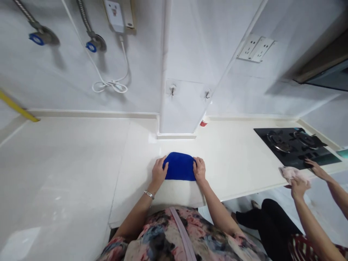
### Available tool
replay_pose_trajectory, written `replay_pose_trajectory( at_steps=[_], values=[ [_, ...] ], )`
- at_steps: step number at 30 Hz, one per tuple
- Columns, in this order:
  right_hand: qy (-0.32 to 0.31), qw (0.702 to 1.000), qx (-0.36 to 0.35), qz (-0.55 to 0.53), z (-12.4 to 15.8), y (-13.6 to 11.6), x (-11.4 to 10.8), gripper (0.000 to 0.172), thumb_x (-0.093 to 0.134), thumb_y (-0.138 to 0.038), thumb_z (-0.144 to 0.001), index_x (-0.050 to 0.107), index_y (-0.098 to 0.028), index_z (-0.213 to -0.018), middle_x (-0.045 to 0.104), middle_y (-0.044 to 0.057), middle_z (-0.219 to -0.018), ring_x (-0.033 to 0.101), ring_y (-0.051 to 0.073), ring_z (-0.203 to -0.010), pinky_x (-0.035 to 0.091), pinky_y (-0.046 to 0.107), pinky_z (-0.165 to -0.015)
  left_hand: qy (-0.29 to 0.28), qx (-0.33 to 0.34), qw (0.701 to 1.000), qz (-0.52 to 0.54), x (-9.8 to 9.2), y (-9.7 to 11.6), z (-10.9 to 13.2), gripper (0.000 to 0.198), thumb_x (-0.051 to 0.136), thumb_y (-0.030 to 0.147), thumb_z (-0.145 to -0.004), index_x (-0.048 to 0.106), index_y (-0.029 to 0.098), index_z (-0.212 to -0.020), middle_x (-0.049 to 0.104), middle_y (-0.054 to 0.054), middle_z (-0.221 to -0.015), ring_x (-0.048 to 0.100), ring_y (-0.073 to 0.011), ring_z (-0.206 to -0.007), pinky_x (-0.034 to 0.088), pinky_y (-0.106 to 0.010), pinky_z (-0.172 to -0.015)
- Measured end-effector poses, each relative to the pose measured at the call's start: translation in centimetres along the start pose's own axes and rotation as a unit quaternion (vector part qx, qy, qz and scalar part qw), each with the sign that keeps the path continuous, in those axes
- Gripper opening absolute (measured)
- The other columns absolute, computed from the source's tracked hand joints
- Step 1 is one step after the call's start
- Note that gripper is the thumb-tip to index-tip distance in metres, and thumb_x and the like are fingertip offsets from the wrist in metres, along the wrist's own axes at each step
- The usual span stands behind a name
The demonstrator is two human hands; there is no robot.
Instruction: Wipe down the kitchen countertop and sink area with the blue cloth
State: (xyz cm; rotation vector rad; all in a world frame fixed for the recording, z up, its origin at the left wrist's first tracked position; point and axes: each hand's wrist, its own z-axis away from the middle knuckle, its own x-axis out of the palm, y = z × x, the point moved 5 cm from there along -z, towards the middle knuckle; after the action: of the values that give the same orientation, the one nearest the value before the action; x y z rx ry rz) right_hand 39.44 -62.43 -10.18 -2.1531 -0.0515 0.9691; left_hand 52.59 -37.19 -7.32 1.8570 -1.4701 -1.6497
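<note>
A folded blue cloth point(179, 167) lies on the pale countertop point(141, 145) straight in front of me. My left hand point(160, 170) grips its left edge, thumb on top and fingers curled round the side. At the opposite edge, my right hand point(199, 169) holds the cloth in the same way, with the fingers bent in. The undersides of both grips are hidden.
On the right, a co-worker's hand point(299, 188) holds a pinkish cloth point(292, 174) at the counter edge, beside a black gas hob point(288, 145). A wall pillar point(178, 112) with two hooks juts out ahead. A white cable point(108, 85) hangs at the upper left.
</note>
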Motion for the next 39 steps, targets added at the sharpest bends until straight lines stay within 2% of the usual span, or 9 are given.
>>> replay_pose_trajectory(
  at_steps=[9, 13, 16, 19, 23, 28, 31, 34, 39],
  values=[
    [0.023, 0.997, 0.007, -0.067, 3.3, -1.7, -2.1, 0.048, 0.043, -0.048, -0.106, 0.072, -0.021, -0.132, 0.067, 0.016, -0.142, 0.061, 0.027, -0.135, 0.050, 0.056, -0.118, -0.040, 0.016, 0.999, -0.006, -1.3, 0.4, 0.2, 0.036, 0.060, 0.019, -0.091, 0.075, 0.026, -0.123, 0.064, -0.003, -0.098, 0.068, -0.0179, -0.088, 0.061, -0.031, -0.085],
    [0.027, 0.997, -0.007, -0.066, 6.7, -3.6, -5.1, 0.041, 0.047, -0.044, -0.106, 0.075, -0.024, -0.127, 0.070, 0.013, -0.139, 0.060, 0.028, -0.137, 0.048, 0.059, -0.119, -0.055, 0.029, 0.998, -0.007, -3.4, 0.7, 1.3, 0.027, 0.056, 0.014, -0.089, 0.075, 0.025, -0.105, 0.066, -0.008, -0.120, 0.070, -0.0184, -0.096, 0.061, -0.034, -0.089],
    [-0.009, 0.995, 0.038, -0.091, 8.9, -4.4, -7.4, 0.041, 0.050, -0.049, -0.104, 0.076, -0.025, -0.124, 0.078, 0.012, -0.120, 0.071, 0.028, -0.116, 0.058, 0.052, -0.105, -0.091, 0.067, 0.994, -0.007, -4.9, 1.4, 2.6, 0.028, 0.053, 0.009, -0.087, 0.070, 0.024, -0.104, 0.069, -0.008, -0.128, 0.070, -0.0214, -0.109, 0.059, -0.040, -0.100],
    [-0.090, 0.970, 0.153, -0.168, 9.3, -4.5, -8.3, 0.051, 0.050, -0.057, -0.103, 0.072, -0.023, -0.132, 0.076, 0.005, -0.075, 0.072, 0.023, -0.068, 0.063, 0.038, -0.069, -0.132, 0.092, 0.987, -0.012, -5.8, 2.1, 2.8, 0.030, 0.054, 0.009, -0.086, 0.069, 0.027, -0.105, 0.075, -0.004, -0.106, 0.070, -0.0226, -0.106, 0.059, -0.040, -0.099],
    [-0.103, 0.940, 0.197, -0.258, 4.9, -6.3, -8.8, 0.056, 0.055, -0.064, -0.099, 0.071, -0.020, -0.128, 0.077, 0.003, -0.075, 0.070, 0.019, -0.059, 0.063, 0.035, -0.063, -0.105, 0.081, 0.991, -0.007, -7.1, 4.1, -1.1, 0.027, 0.056, 0.012, -0.086, 0.071, 0.026, -0.102, 0.076, -0.003, -0.105, 0.073, -0.0218, -0.101, 0.061, -0.037, -0.092],
    [0.051, 0.957, 0.064, -0.280, -3.5, -12.2, -12.2, 0.044, 0.058, -0.056, -0.100, 0.075, -0.021, -0.120, 0.080, 0.010, -0.113, 0.078, 0.023, -0.095, 0.065, 0.045, -0.098, 0.052, 0.139, 0.989, 0.011, -11.5, 10.5, -8.3, 0.024, 0.053, 0.017, -0.092, 0.073, 0.025, -0.105, 0.075, -0.005, -0.108, 0.071, -0.0213, -0.107, 0.059, -0.036, -0.098],
    [0.102, 0.950, -0.014, -0.295, -4.5, -15.1, -14.3, 0.036, 0.056, -0.047, -0.104, 0.074, -0.023, -0.123, 0.075, 0.010, -0.130, 0.075, 0.025, -0.112, 0.065, 0.046, -0.100, 0.126, 0.177, 0.976, 0.000, -14.3, 12.9, -9.5, 0.025, 0.053, 0.020, -0.096, 0.073, 0.023, -0.111, 0.074, -0.006, -0.108, 0.070, -0.0221, -0.107, 0.058, -0.038, -0.102],
    [0.079, 0.958, -0.038, -0.272, -2.3, -15.2, -14.5, 0.031, 0.055, -0.041, -0.105, 0.075, -0.026, -0.123, 0.075, 0.009, -0.130, 0.073, 0.025, -0.117, 0.065, 0.045, -0.100, 0.105, 0.192, 0.976, -0.017, -15.1, 11.8, -7.8, 0.027, 0.056, 0.022, -0.096, 0.072, 0.024, -0.117, 0.074, -0.007, -0.111, 0.070, -0.0229, -0.107, 0.058, -0.040, -0.102],
    [-0.056, 0.971, 0.031, -0.230, 5.2, -10.2, -10.5, 0.031, 0.053, -0.040, -0.105, 0.076, -0.027, -0.122, 0.079, 0.007, -0.118, 0.078, 0.019, -0.084, 0.068, 0.036, -0.083, -0.097, 0.188, 0.976, -0.043, -12.2, 4.4, -0.4, 0.027, 0.054, 0.016, -0.091, 0.073, 0.027, -0.106, 0.076, -0.006, -0.107, 0.073, -0.0231, -0.103, 0.062, -0.038, -0.095]
  ],
)
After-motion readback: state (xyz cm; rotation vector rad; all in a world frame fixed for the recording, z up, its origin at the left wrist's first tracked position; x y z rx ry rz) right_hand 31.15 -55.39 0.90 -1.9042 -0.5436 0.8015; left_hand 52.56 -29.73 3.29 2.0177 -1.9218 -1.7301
